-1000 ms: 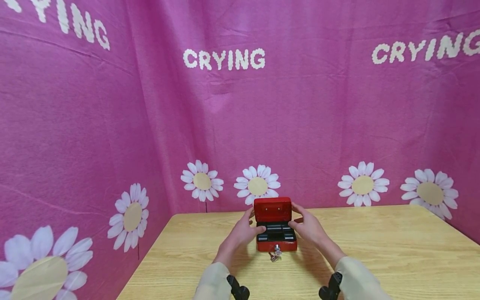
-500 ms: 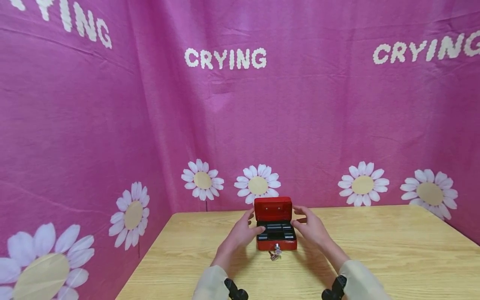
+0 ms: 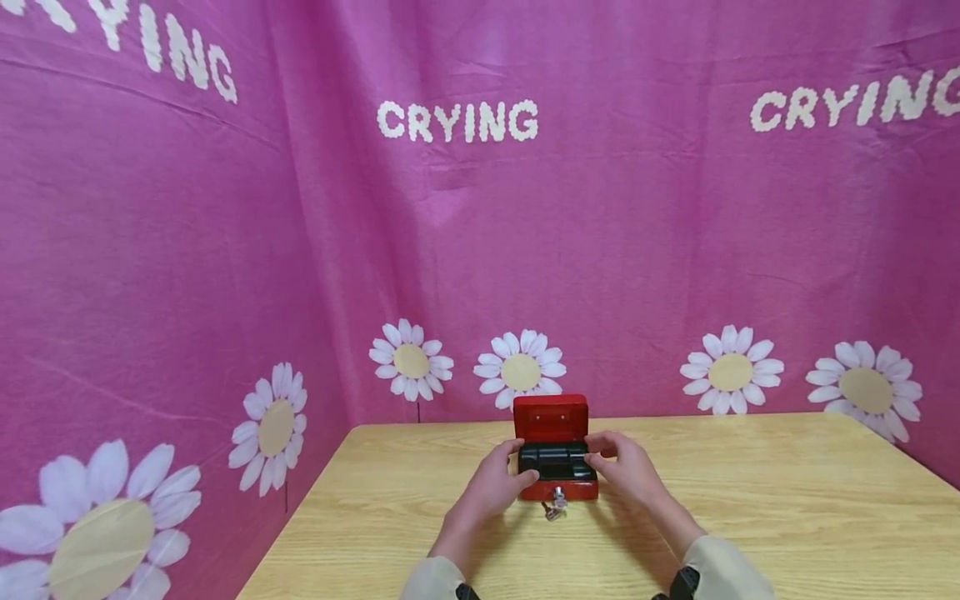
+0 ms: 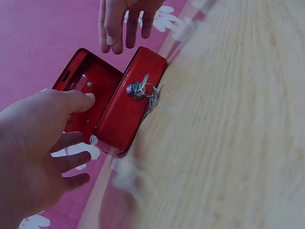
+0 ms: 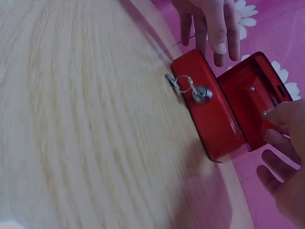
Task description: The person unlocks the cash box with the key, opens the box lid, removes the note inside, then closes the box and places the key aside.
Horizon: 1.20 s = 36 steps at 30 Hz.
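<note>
A red metal cash box (image 3: 558, 490) stands on the table with its lid (image 3: 551, 417) tipped up and back. Inside lies a black coin tray (image 3: 555, 460) with compartments. A key with a ring (image 4: 151, 90) sits in the front lock, and another key hangs from that ring. At the box's left end is my left hand (image 3: 491, 483), thumb and forefinger spread around the tray's left edge. My right hand (image 3: 628, 468) is at the opposite end, fingertips right at the tray's right edge. Both hands have loosely bent, parted fingers in the wrist views.
The wooden table (image 3: 750, 500) extends to both sides and in front of the box. Close behind its back edge hangs a pink curtain (image 3: 615, 250) with daisies and white lettering. Another curtain side runs along the left.
Both hands have come down from beside the lid to the ends of the tray. The box stays put with its lid up. The head view has shifted slightly.
</note>
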{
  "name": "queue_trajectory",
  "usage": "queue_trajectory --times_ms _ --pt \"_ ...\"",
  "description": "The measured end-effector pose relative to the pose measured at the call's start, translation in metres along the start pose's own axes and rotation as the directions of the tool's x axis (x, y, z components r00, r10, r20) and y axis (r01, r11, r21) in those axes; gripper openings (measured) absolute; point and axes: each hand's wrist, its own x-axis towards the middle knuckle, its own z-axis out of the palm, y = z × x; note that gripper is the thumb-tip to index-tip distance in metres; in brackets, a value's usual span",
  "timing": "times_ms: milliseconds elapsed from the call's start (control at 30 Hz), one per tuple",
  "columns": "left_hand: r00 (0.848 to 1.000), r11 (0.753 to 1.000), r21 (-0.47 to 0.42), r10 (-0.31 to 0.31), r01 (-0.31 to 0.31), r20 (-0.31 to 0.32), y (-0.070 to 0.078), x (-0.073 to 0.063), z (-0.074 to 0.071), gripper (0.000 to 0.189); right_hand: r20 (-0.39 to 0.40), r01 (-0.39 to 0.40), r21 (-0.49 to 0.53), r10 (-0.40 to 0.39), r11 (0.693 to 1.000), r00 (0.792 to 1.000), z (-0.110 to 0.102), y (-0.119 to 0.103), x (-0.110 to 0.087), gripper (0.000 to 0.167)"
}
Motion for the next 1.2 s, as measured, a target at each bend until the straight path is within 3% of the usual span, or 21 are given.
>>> queue_trajectory --times_ms 500,933,1200 --pt "0.999 0.999 -0.025 0.029 -0.03 -0.034 -0.006 -0.009 0.009 0.057 0.01 -0.007 -0.045 0.008 0.999 1.0 0.004 0.016 -0.001 0.029" --pt "0.994 0.997 0.073 0.021 -0.014 -0.105 -0.01 -0.006 0.016 0.056 0.022 -0.017 -0.052 0.018 0.999 1.0 0.01 0.017 0.005 0.027" --pt "0.997 0.999 0.032 -0.002 0.004 -0.076 -0.014 -0.004 0.015 0.055 0.031 -0.022 -0.06 0.024 0.998 0.999 0.013 0.021 0.007 0.027"
